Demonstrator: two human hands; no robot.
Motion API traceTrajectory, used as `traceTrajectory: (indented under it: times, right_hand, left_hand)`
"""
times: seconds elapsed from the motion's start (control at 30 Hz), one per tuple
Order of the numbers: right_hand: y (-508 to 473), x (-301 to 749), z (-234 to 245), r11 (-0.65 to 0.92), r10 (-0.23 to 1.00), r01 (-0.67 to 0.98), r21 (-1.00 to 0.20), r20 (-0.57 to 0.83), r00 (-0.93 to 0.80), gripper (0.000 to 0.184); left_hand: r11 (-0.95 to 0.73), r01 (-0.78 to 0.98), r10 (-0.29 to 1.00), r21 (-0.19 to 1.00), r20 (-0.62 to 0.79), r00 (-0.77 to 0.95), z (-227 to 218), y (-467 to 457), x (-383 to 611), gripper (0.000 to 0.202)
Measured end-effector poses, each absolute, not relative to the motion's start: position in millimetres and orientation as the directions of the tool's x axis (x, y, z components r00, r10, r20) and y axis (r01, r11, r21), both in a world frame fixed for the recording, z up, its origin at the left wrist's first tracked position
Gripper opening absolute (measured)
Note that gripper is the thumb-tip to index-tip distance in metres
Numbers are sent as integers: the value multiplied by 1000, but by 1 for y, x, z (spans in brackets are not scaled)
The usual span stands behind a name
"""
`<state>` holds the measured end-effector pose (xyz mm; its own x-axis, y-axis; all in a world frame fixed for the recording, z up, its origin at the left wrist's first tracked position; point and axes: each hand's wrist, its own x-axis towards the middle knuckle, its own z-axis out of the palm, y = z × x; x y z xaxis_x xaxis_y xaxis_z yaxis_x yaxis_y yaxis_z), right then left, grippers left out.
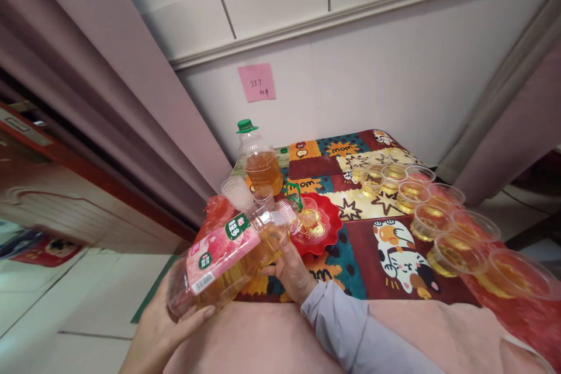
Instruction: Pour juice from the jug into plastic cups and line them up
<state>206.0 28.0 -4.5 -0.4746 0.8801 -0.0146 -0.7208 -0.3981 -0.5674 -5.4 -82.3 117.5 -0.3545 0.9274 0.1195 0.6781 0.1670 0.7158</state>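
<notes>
A large juice bottle (232, 254) with a pink label lies tilted across my front, its mouth pointing right and slightly up in the picture, with yellow liquid inside. My left hand (164, 318) is wrapped round its base. Near the neck, my right hand (293, 269) grips it from below. By the bottle's mouth, a clear plastic cup (309, 210) with some yellow liquid stands on a red scalloped plate (331, 228). A green handle ring (294, 196) sits at the neck. Whether liquid is flowing I cannot tell.
Several clear cups (432, 222) of yellow liquid stand along the table's right side. Behind the bottle are a jug with a green cap (263, 169), a stack of cups (236, 193) and another cup (263, 194). A patterned mat (363, 251) covers the table; a wall stands behind.
</notes>
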Motion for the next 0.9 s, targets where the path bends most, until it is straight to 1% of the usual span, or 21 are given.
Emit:
traceTrajectory:
  times: [0.1, 0.2, 0.33, 0.5, 0.77, 0.9]
  right_hand:
    - [28, 206, -5, -402, 880, -720, -566, -21, -474, 89]
    - [29, 206, -5, -408, 876, -714, -569, -22, -482, 90]
    - [29, 206, -6, -405, 875, -713, -573, -17, -484, 88]
    - [29, 206, -7, -401, 878, -716, -572, -17, -479, 88]
    - [30, 205, -9, -404, 875, -716, -569, -13, -483, 90]
    - [30, 205, -10, -402, 873, -713, -575, -6, -488, 87]
  left_hand:
    - [148, 690, 931, 708, 135, -338, 117, -82, -6, 96]
    - [151, 695, 926, 703, 145, -347, 116, -82, -7, 98]
    - [126, 680, 929, 722, 154, -336, 114, -82, -7, 97]
    - [109, 696, 927, 710, 180, -328, 110, -82, -11, 96]
    - [117, 674, 927, 730, 163, -337, 111, -81, -11, 100]
    - [112, 671, 928, 733, 164, -334, 111, -81, -11, 100]
